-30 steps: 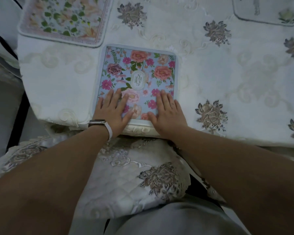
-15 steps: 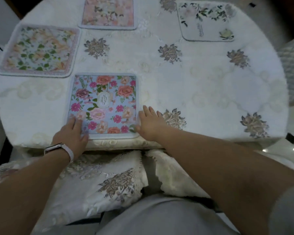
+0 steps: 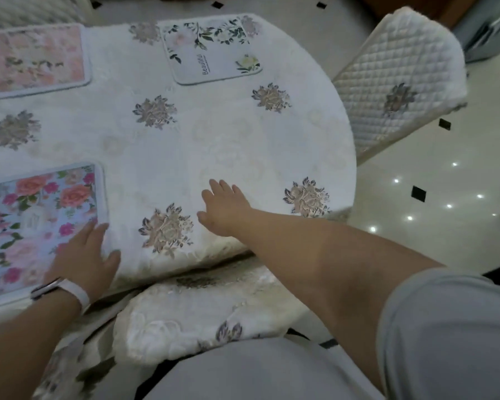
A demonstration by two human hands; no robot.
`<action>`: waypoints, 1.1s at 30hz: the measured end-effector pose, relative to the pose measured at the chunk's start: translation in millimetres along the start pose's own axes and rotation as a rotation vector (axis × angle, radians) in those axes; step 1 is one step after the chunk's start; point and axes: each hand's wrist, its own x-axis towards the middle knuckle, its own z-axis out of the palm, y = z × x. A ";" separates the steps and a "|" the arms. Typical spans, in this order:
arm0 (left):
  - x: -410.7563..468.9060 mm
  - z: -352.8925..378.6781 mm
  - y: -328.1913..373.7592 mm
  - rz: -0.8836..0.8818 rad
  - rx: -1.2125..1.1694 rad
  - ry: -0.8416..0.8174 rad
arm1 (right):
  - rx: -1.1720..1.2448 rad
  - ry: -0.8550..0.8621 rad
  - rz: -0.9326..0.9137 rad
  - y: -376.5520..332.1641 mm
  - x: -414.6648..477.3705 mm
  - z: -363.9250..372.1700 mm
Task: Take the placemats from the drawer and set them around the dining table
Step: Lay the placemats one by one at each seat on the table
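A blue placemat (image 3: 35, 215) with pink and orange roses lies flat at the near left of the round dining table (image 3: 220, 140). My left hand (image 3: 83, 258), with a white watch on the wrist, rests flat on that placemat's near right corner, fingers straight. My right hand (image 3: 224, 209) lies flat on the bare tablecloth to the right of the placemat, holding nothing. A pink floral placemat (image 3: 32, 59) sits at the far left. A white placemat (image 3: 211, 47) with dark leaves and lettering sits at the far side.
A quilted white chair back (image 3: 399, 79) stands at the table's right edge. A cushioned chair seat (image 3: 202, 316) with embroidered flowers is tucked under the near edge, against my body. Glossy tiled floor (image 3: 433, 197) lies to the right.
The view has swung right. My right hand slid off the blue placemat onto the bare cloth to its right. My left hand shifted to the placemat's near right corner.
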 end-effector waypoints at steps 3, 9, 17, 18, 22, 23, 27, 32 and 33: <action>-3.4 -2.0 49.0 0.075 0.035 0.032 | -0.012 0.025 -0.043 34.8 -18.4 -13.9; -8.4 -14.2 124.8 0.174 0.079 0.091 | -0.034 0.120 -0.085 86.8 -54.1 -33.2; -0.8 -31.6 160.6 0.308 0.039 0.098 | -0.076 0.156 -0.057 101.3 -78.5 -47.9; 2.1 -32.4 162.6 0.327 0.038 0.090 | -0.075 0.165 -0.042 100.5 -80.3 -50.2; 14.8 -28.1 169.6 0.425 0.027 0.081 | -0.059 0.177 0.007 100.4 -92.1 -53.9; 17.9 -26.2 172.7 0.454 0.030 0.080 | -0.065 0.174 0.022 102.0 -95.4 -53.4; 21.4 -21.4 193.9 0.537 0.023 0.052 | -0.028 0.175 0.112 113.7 -110.5 -47.7; 20.1 -17.4 223.2 0.618 0.039 0.045 | 0.036 0.263 0.147 139.7 -127.2 -44.0; 21.4 -16.0 230.5 0.620 0.048 0.036 | 0.046 0.280 0.148 146.1 -130.3 -44.5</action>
